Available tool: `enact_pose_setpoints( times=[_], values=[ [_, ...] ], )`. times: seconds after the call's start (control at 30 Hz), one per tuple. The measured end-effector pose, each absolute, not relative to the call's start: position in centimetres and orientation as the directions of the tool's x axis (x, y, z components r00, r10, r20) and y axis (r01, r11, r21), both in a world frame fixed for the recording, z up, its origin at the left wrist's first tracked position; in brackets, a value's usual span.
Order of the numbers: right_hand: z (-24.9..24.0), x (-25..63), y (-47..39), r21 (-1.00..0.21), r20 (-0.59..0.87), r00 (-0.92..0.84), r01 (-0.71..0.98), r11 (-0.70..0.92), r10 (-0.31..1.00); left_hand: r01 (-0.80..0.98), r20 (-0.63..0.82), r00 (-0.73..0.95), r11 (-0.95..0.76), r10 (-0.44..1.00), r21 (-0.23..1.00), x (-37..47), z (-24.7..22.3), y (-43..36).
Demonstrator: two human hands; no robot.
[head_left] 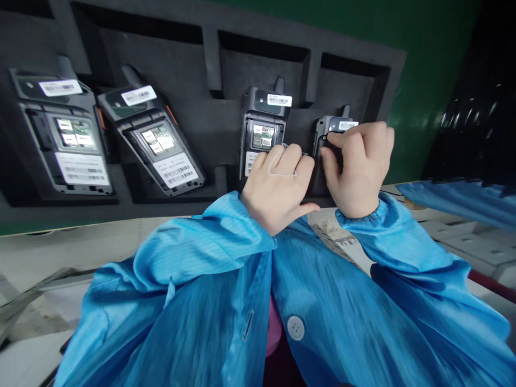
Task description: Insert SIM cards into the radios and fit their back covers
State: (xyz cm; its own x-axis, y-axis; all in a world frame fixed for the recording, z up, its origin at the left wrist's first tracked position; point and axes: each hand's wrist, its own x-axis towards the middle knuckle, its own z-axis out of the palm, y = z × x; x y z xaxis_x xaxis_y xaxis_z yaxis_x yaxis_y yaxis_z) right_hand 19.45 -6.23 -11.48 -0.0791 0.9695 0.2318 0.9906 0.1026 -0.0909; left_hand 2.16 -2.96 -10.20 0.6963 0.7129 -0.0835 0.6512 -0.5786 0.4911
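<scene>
My left hand is closed, knuckles up and thumb stretched to the right, over the lower part of a rugged handset with a stub antenna. Its fingertips are hidden; a thin white line runs across the back of the hand. My right hand bends over another handset at the right, index fingertip and thumb at its upper left part. Whatever lies between those fingers is too small or hidden to make out. The third handset's battery bay is uncovered, showing white labels and green circuitry.
Two more handsets, one upright and one tilted, lie face down at left in the black compartment tray. Tray walls divide the pockets. Green table surface extends behind and right. Blue sleeves and a buttoned coat fill the foreground.
</scene>
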Motion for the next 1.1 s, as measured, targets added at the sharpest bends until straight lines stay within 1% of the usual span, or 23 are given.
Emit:
enact_pose_setpoints(
  times=[0.1,0.17,0.23,0.33,0.43,0.5,0.53,0.57,0.63,0.7,0.73,0.77,0.8,0.87,0.93,0.97,1.1],
  values=[
    [-11.5,19.2,-6.9,-0.077,0.205,-0.069,0.993,0.087,0.976,0.660,-0.064,0.679,-0.571,0.731,0.488,2.1,-10.2,-3.0],
    [-11.3,19.2,-7.4,-0.106,0.199,-0.071,0.990,0.094,0.977,0.667,-0.045,0.666,-0.567,0.745,0.483,2.1,-10.2,-3.1],
    [-11.3,19.4,-7.8,-0.163,0.185,-0.067,0.982,0.098,0.980,0.669,-0.024,0.664,-0.580,0.747,0.466,2.0,-10.1,-3.2],
    [-11.1,19.6,-7.9,-0.261,0.123,-0.047,0.962,0.078,0.991,0.656,-0.019,0.699,-0.629,0.715,0.418,2.1,-10.0,-3.3],
    [-9.8,19.7,-7.8,-0.419,0.077,-0.042,0.905,0.071,0.996,0.636,-0.057,0.743,-0.677,0.667,0.369,2.2,-9.6,-3.2],
    [-7.9,20.3,-8.1,-0.499,0.115,-0.042,0.861,0.094,0.993,0.626,-0.083,0.764,-0.704,0.640,0.335,2.4,-9.3,-3.2],
    [-6.7,20.9,-8.3,-0.504,0.163,-0.033,0.857,0.112,0.986,0.623,-0.092,0.770,-0.715,0.631,0.315,2.4,-9.3,-3.1],
    [-5.3,21.8,-8.7,-0.478,0.218,-0.007,0.871,0.113,0.976,0.619,-0.097,0.777,-0.727,0.622,0.296,2.5,-9.3,-3.0],
    [-2.3,24.6,-9.8,-0.362,0.352,0.093,0.931,0.044,0.931,0.605,-0.097,0.791,-0.752,0.603,0.261,2.6,-9.6,-3.0],
    [0.5,28.9,-11.4,-0.226,0.465,0.243,0.962,-0.152,0.851,0.568,-0.086,0.820,-0.787,0.565,0.240,2.6,-10.0,-3.3],
    [1.6,31.4,-12.2,-0.173,0.481,0.327,0.945,-0.277,0.814,0.545,-0.077,0.836,-0.806,0.543,0.231,2.6,-10.2,-3.6],
    [2.4,34.1,-12.8,-0.132,0.455,0.428,0.900,-0.416,0.781,0.527,-0.065,0.848,-0.820,0.527,0.222,2.6,-10.4,-3.8],
    [2.9,36.8,-13.4,-0.092,0.364,0.529,0.840,-0.535,0.767,0.515,-0.052,0.855,-0.830,0.517,0.214,2.5,-10.6,-4.1],
    [3.0,41.7,-13.8,-0.043,0.096,0.702,0.711,-0.701,0.706,0.514,-0.024,0.853,-0.834,0.521,0.201,2.5,-11.1,-4.4],
    [2.5,45.3,-13.6,-0.014,-0.043,0.757,0.653,-0.758,0.653,0.526,0.000,0.844,-0.829,0.536,0.190,2.8,-11.4,-4.3],
    [2.1,46.5,-13.3,-0.003,-0.082,0.770,0.634,-0.773,0.632,0.532,0.009,0.840,-0.826,0.543,0.188,3.1,-11.5,-4.1],
    [1.4,48.5,-12.2,0.045,-0.161,0.818,0.565,-0.824,0.552,0.539,0.012,0.831,-0.812,0.556,0.224,4.4,-11.6,-3.1]
  ],
)
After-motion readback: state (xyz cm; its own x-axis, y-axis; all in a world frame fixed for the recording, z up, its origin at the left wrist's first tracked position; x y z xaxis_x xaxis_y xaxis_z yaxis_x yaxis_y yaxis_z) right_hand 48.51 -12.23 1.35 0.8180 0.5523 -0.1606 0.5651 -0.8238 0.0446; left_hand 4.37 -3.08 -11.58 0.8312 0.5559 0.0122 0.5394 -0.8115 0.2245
